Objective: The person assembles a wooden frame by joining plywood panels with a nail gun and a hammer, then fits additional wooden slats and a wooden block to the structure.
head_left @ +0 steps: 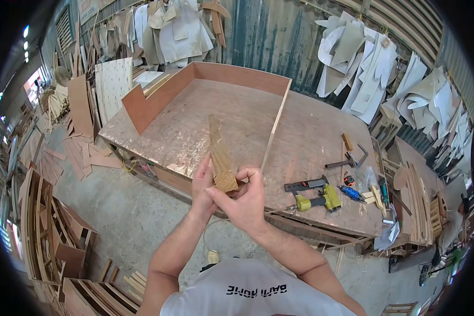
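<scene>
A length of wood [221, 152] points away from me over the front edge of the workbench, its sawn end nearest my body. My left hand [203, 184] lies along its left side and is closed on it near that end. From the right, my right hand [247, 197] wraps the same end, with the thumb across the front below the end grain. The fingers underneath are hidden. Beyond the wood, a thin plywood frame [242, 76] stands on the workbench [321, 137], with panels at the left, back and right.
On the bench's right lie a green nail gun [329, 199], a black magazine-like part [305, 184], a hammer [339, 164], a tape measure [348, 180] and a blue tool [352, 194]. Paper templates [358, 63] hang on the wall. Curved wooden parts [42, 226] stand at lower left.
</scene>
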`<state>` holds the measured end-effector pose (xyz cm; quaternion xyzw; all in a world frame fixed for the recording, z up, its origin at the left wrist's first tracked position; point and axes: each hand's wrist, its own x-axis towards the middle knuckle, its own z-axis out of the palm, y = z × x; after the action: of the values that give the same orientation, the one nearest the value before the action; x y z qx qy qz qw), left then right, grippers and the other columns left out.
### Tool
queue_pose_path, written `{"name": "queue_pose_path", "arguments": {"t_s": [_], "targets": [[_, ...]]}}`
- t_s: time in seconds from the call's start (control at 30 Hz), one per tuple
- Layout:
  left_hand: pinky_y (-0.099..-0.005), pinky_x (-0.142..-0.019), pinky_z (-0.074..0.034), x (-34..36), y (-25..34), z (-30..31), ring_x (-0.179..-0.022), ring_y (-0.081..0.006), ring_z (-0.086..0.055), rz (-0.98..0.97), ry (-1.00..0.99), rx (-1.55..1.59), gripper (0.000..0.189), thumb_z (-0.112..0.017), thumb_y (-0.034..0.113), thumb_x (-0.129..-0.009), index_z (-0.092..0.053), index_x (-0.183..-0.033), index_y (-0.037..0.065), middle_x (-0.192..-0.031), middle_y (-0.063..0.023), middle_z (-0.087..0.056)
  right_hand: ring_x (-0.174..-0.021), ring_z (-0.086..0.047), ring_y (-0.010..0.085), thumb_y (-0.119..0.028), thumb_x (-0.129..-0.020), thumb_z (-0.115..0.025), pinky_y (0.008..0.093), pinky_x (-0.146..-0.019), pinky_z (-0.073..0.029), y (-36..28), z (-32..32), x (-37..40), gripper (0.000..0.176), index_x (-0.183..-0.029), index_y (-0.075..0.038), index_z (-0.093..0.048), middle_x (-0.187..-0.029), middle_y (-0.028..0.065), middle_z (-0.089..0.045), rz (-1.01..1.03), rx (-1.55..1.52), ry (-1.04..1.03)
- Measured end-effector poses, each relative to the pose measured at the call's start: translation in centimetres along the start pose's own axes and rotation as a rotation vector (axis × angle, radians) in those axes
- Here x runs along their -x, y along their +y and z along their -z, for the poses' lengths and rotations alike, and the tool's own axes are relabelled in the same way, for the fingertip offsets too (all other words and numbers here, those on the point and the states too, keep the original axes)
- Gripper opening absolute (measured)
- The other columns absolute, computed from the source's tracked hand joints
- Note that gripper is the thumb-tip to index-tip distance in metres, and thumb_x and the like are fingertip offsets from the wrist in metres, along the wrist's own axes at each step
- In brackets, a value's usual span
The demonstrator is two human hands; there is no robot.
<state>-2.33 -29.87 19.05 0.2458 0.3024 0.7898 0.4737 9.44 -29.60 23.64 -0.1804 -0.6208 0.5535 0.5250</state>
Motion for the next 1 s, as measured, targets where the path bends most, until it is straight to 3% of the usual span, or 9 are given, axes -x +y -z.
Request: {"name": "queue_pose_path", "arguments": {"t_s": [0.23,0.4,0.5,0.53,0.57,0.7,0.8,0.83,1.0], "targets": [[-0.0310,-0.086,-0.056,-0.5,-0.9,1.1,-0.102,-0.0166,-0.065,0.072,0.038,0.050,0.044,-0.047,0.020,-0.105,-0.041,-0.145,0.002,-0.119,-0.0080,-0.063,-0.100,-0.060,0.0154,0.002,-0.078,-0.079,0.0267,-0.075,-0.060,0.1,0.5,0.0,0.056,-0.109,-0.004,-0.032,-0.112,0.0107,-0.042,-0.016,-0.051,-0.025],[-0.0365,-0.098,-0.049,-5.7,-2.5,7.4,-0.121,-0.0241,-0.054,-0.385,-0.001,-0.981,0.053,-0.063,0.009,-0.091,-0.045,-0.140,0.000,-0.133,-0.0143,-0.054,-0.093,-0.061,0.0142,-0.002,-0.078,-0.081,0.0267,-0.071,-0.059,-0.8,1.3,0.8,0.051,-0.106,-0.002,-0.038,-0.110,0.0093,-0.046,0.032,0.036,0.012],[-0.0379,-0.102,-0.047,-8.2,-1.1,3.8,-0.129,-0.0265,-0.047,-0.881,-0.269,-1.386,0.051,-0.065,0.009,-0.087,-0.050,-0.135,0.003,-0.142,-0.0153,-0.047,-0.091,-0.061,0.0140,-0.005,-0.078,-0.082,0.0272,-0.070,-0.058,-1.2,1.5,2.0,0.047,-0.105,-0.002,-0.044,-0.108,0.0095,-0.048,0.014,0.104,-0.021],[-0.0371,-0.096,-0.049,-10.2,-1.7,7.6,-0.125,-0.0237,-0.050,-0.447,-0.275,-0.880,0.046,-0.061,0.013,-0.090,-0.051,-0.135,0.005,-0.138,-0.0122,-0.050,-0.090,-0.061,0.0143,-0.006,-0.078,-0.082,0.0273,-0.070,-0.057,-1.6,1.3,2.1,0.046,-0.106,-0.002,-0.046,-0.108,0.0099,-0.049,0.027,0.120,-0.038],[-0.0368,-0.096,-0.049,-10.9,-0.6,8.7,-0.122,-0.0232,-0.051,-0.408,-0.191,-0.841,0.044,-0.060,0.014,-0.092,-0.052,-0.134,0.005,-0.136,-0.0119,-0.051,-0.090,-0.061,0.0153,-0.006,-0.078,-0.082,0.0275,-0.070,-0.057,-2.6,1.9,1.6,0.047,-0.109,-0.003,-0.047,-0.109,0.0103,-0.049,0.158,0.110,-0.055],[-0.0357,-0.095,-0.047,-12.5,8.3,9.4,-0.114,-0.0211,-0.054,-0.844,0.120,-1.000,0.036,-0.055,0.021,-0.098,-0.055,-0.130,0.004,-0.127,-0.0110,-0.056,-0.088,-0.062,0.0204,-0.009,-0.078,-0.082,0.0292,-0.073,-0.055,-4.3,7.1,1.3,0.050,-0.115,-0.004,-0.049,-0.111,0.0130,-0.050,0.335,0.171,-0.035],[-0.0349,-0.095,-0.046,-12.9,16.9,8.1,-0.108,-0.0196,-0.057,-1.227,0.249,-1.117,0.033,-0.052,0.026,-0.103,-0.058,-0.127,0.004,-0.120,-0.0103,-0.060,-0.091,-0.062,0.0304,-0.026,-0.076,-0.083,0.0363,-0.081,-0.054,4.0,11.9,1.5,0.063,-0.124,-0.005,-0.048,-0.118,0.0167,-0.051,0.055,0.570,-0.047],[-0.0382,-0.097,-0.044,-12.8,19.8,7.8,-0.108,-0.0203,-0.057,-1.175,0.214,-1.013,0.035,-0.053,0.025,-0.102,-0.054,-0.130,0.005,-0.120,-0.0113,-0.060,-0.093,-0.062,0.0326,-0.029,-0.075,-0.083,0.0382,-0.084,-0.054,6.7,13.0,2.1,0.068,-0.127,-0.005,-0.048,-0.121,0.0174,-0.051,-0.063,0.675,-0.048],[-0.0547,-0.106,-0.037,-11.4,33.6,6.1,-0.111,-0.0236,-0.059,-0.650,-0.322,-0.356,0.058,-0.063,0.023,-0.096,-0.035,-0.145,0.010,-0.120,-0.0159,-0.060,-0.110,-0.061,0.0339,-0.033,-0.070,-0.084,0.0436,-0.096,-0.049,16.6,13.7,6.1,0.081,-0.139,-0.011,-0.046,-0.129,0.0157,-0.056,0.183,0.909,-0.080]]}}
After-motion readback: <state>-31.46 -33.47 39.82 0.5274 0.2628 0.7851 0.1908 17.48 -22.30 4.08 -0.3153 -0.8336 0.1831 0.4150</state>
